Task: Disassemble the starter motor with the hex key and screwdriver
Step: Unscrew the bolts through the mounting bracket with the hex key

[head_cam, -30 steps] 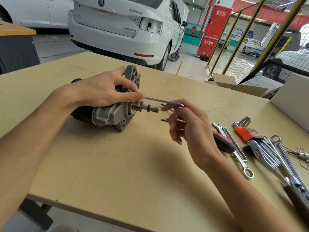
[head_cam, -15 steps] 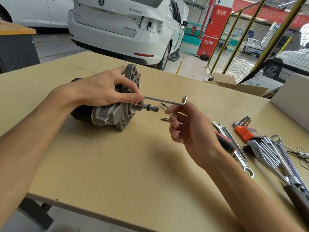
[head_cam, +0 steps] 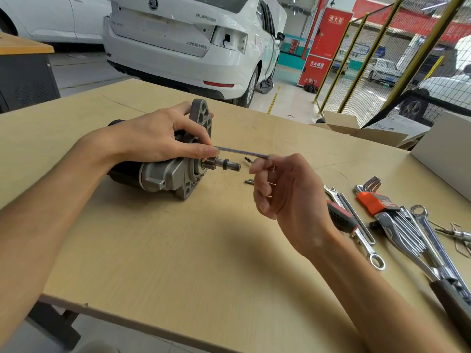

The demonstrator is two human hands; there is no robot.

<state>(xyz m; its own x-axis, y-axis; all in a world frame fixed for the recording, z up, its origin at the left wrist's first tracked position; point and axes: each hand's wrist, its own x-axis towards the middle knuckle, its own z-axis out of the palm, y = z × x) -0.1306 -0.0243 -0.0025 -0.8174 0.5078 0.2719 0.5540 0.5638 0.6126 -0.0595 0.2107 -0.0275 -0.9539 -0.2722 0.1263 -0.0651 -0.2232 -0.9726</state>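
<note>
The starter motor [head_cam: 165, 174] lies on its side on the wooden table [head_cam: 178, 250], grey nose housing and pinion shaft pointing right. My left hand [head_cam: 158, 138] grips the housing from above, thumb tip against the long arm of the hex key [head_cam: 242, 152]. The key runs level from the housing's face to my right hand [head_cam: 283, 184], which pinches its bent end between thumb and fingers. A red-and-black screwdriver [head_cam: 340, 219] lies on the table behind my right wrist. Two small removed screws [head_cam: 249, 181] lie just right of the shaft.
Spanners [head_cam: 356, 225], an orange hex key set [head_cam: 373, 200] and several chrome tools are spread along the table's right side. Cardboard boxes [head_cam: 362, 131] stand at the far right edge. A white car is parked beyond the table.
My right hand has turned the hex key: its short bent end, which stood up half a second ago, has swung down into my fingers. The motor and left hand stayed still.
</note>
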